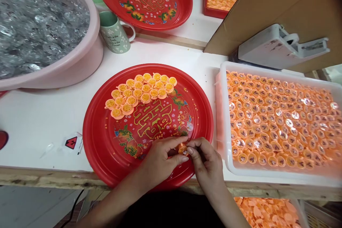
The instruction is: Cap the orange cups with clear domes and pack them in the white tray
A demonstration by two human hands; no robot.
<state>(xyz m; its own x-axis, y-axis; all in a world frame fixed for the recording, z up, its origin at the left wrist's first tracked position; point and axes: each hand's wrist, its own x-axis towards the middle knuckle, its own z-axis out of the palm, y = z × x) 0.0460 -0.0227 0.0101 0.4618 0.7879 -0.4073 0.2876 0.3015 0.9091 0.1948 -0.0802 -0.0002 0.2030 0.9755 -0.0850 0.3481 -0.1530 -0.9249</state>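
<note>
Green mug [114,32] lettering blurred; both hands [160,158] pinch orange cap [182,149].

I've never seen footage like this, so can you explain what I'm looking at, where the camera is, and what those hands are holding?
There is no machine here: a person works with two bare hands, and the one camera sits on their head, looking forward and down. The left hand and right hand meet over the near rim of a red tray, pinching one small orange cap together. A cluster of filled caps lies at the tray's far side. To the right is a white bin full of orange caps; to the left, a pink basin of clear pieces. A green mug and a second red tray stand further back.
</note>
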